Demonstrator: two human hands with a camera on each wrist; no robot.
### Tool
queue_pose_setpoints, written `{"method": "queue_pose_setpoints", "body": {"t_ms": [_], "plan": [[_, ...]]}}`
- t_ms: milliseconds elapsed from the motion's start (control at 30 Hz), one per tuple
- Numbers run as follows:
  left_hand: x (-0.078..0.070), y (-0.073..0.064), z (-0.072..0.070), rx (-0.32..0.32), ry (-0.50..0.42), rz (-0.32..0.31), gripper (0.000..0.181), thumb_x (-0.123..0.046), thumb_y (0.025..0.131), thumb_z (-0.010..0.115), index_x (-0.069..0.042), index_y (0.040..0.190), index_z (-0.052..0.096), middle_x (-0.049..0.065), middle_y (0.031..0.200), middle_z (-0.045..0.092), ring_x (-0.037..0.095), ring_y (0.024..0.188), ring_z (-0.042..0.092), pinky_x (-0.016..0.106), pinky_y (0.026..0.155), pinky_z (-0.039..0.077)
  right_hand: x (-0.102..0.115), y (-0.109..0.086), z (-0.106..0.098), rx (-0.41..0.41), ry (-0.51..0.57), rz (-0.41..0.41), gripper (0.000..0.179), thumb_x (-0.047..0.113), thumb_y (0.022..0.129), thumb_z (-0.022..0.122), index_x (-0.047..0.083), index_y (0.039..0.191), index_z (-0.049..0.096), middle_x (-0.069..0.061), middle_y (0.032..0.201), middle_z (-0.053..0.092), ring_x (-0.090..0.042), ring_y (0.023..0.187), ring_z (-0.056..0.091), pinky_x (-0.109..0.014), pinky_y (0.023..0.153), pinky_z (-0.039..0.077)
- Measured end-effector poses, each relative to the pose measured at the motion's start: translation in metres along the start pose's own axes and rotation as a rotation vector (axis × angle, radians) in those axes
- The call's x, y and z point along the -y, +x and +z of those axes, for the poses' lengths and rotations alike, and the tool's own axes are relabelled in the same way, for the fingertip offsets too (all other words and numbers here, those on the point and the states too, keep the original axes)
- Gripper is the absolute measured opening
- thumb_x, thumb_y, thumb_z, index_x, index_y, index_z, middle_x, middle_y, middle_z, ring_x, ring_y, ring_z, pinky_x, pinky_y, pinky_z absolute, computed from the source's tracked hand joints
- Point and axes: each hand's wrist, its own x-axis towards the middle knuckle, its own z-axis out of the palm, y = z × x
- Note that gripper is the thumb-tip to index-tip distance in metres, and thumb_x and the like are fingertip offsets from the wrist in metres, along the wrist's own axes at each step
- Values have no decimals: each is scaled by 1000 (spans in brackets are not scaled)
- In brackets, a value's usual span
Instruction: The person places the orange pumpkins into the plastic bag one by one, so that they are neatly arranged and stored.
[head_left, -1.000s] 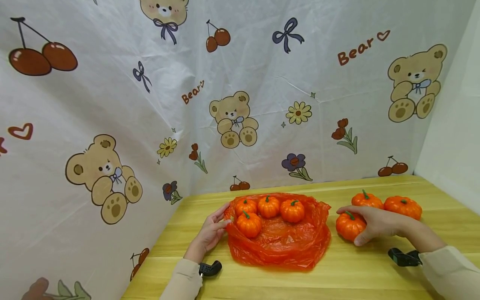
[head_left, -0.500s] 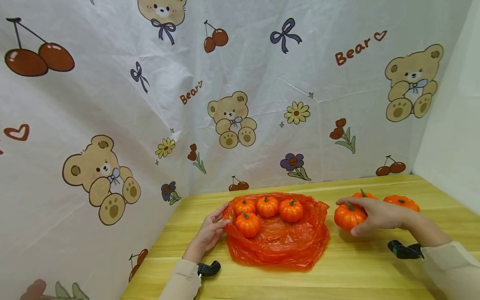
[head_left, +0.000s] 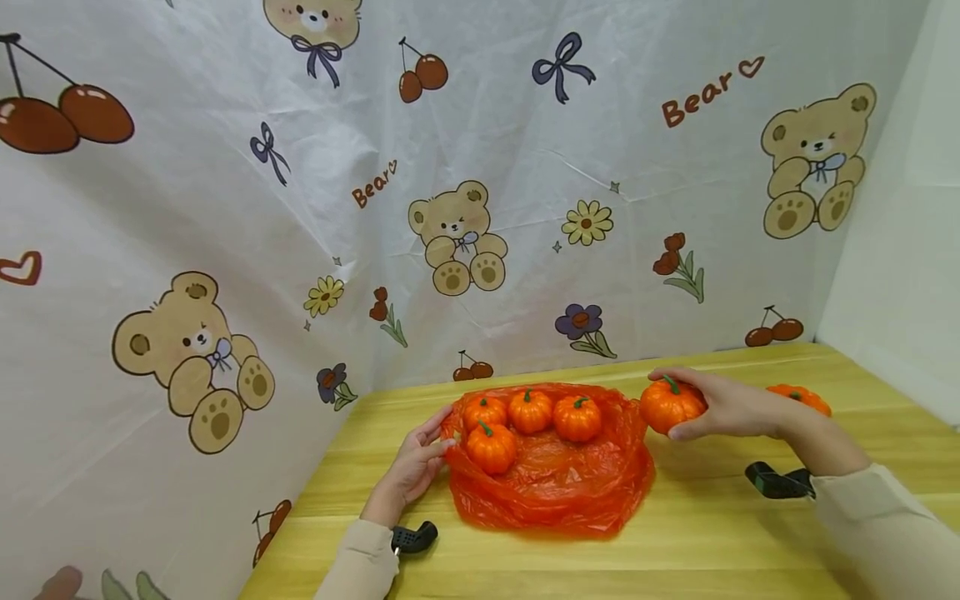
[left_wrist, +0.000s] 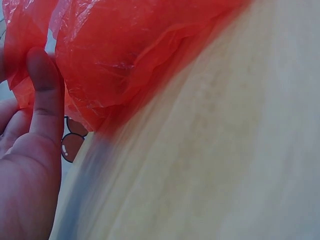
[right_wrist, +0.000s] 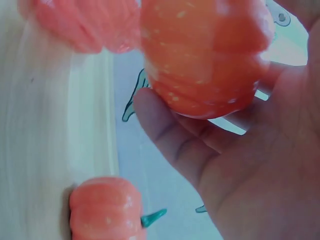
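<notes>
An orange plastic bag (head_left: 551, 504) lies spread with its mouth up, and several small orange pumpkins with green stems, such as this front pumpkin (head_left: 492, 450), sit along its back and left. My left hand (head_left: 411, 468) pinches the bag's left rim; in the left wrist view the thumb (left_wrist: 44, 75) presses on the film. In my right hand (head_left: 731, 407) is another pumpkin (head_left: 667, 407), raised off the table beside the bag's right rim. The right wrist view shows fingers wrapped round this held pumpkin (right_wrist: 205, 55).
Behind my right wrist, a loose pumpkin (head_left: 802, 397) shows partly on the wooden table (head_left: 697, 542). The right wrist view has a standing pumpkin (right_wrist: 106, 210) below the hand. A bear-printed sheet (head_left: 525, 167) hangs behind and left; a white wall (head_left: 900, 275) stands right.
My right hand has lifted its pumpkin from the table and carried it up and left to the bag's edge. The left hand keeps its hold on the rim.
</notes>
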Motion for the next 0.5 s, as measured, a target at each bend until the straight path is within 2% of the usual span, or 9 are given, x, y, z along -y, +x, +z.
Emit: {"method": "queue_pose_setpoints", "body": {"t_ms": [233,500], "plan": [[-3,-2,1,11,0,-6,72,7,100,55,-11,164,28,14,170,25,20,140,49,26,100,56,14,10,4,-33,-12,-2,85,35,84,84,17,154,40,-18,136,56,-25,106,60,-32,82,56],[-2,-1,0,17,7,1,72,7,101,54,-11,164,26,17,169,25,23,141,48,25,99,57,25,23,12,-10,80,24,87,32,84,85,15,156,38,-21,142,51,-29,112,60,-36,89,56]]}}
